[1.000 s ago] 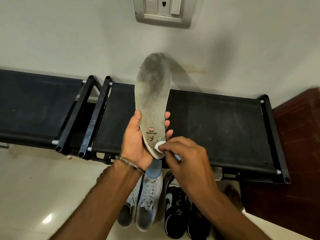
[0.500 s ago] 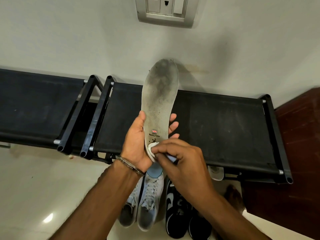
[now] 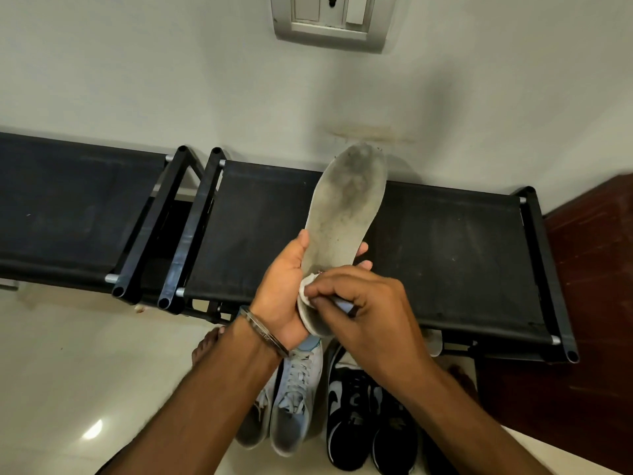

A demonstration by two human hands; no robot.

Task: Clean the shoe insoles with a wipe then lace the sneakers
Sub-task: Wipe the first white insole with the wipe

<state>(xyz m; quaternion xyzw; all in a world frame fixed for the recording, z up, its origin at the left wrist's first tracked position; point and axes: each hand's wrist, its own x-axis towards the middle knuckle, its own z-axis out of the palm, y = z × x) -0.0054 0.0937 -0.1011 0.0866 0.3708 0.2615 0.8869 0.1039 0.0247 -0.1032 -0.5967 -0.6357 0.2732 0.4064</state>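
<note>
A dirty grey insole [image 3: 346, 207] stands upright over the black rack, toe end up and smudged dark. My left hand [image 3: 286, 289] grips its heel end from behind, thumb on the left edge, fingertips showing at the right. My right hand [image 3: 366, 313] pinches a small white wipe [image 3: 308, 287] and presses it on the insole's heel area, covering the printed logo. On the floor below stand a pair of light blue-grey laced sneakers [image 3: 291, 402] and a pair of black-and-white sneakers [image 3: 363, 416].
Two black fabric-topped shoe racks [image 3: 455, 255] stand side by side against the white wall. A switch plate [image 3: 330, 20] is on the wall above. A dark red wooden surface [image 3: 589, 303] is at the right. My bare foot [image 3: 205, 344] rests on the glossy floor.
The insole has shifted to the right and tilted slightly. My right hand has rubbed the wipe leftward across the heel area, now covering the logo.
</note>
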